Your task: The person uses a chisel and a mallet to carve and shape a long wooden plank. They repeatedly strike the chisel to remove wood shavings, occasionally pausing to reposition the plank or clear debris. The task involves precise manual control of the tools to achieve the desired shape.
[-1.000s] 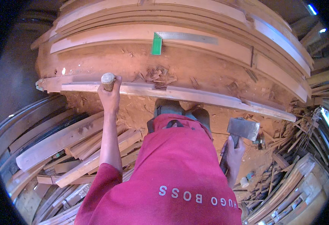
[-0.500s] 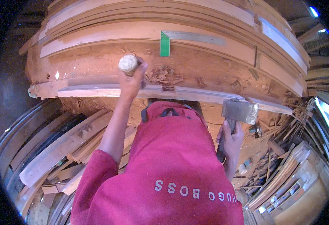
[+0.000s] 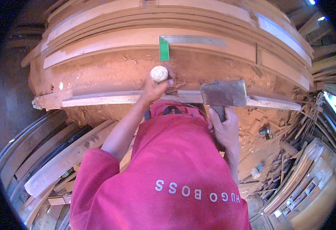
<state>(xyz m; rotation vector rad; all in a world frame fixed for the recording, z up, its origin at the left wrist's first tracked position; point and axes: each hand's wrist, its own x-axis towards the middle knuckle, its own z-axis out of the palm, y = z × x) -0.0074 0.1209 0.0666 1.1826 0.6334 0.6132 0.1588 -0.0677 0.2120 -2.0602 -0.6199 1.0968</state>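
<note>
Two tools held, one per hand. Handled tool (image 3: 159, 74): above the near side of the bench (image 3: 99, 73), by the plank (image 3: 102, 99); pale round butt faces the camera, working end hidden, contact with the wood cannot be told. Left hand (image 3: 153, 89): closed around its handle. Hammer (image 3: 223, 93): to the right, apart from the butt, broad grey head up; right hand (image 3: 226, 125) wrapped around the shaft just below the head.

Handling (judgement): seat the hidden end firmly before any blow; keep handle and swing in line so the head meets the butt square; left thumb and fingers well below the rim. High hold on the shaft favours short, controlled taps. Clear the chips (image 3: 180, 82) beside the left hand for a view of the contact.

Farther out: green-handled square (image 3: 164, 50) on the boards (image 3: 110, 41) behind; timber (image 3: 60, 168) stacked at left, more lengths (image 3: 290, 189) at right.
</note>
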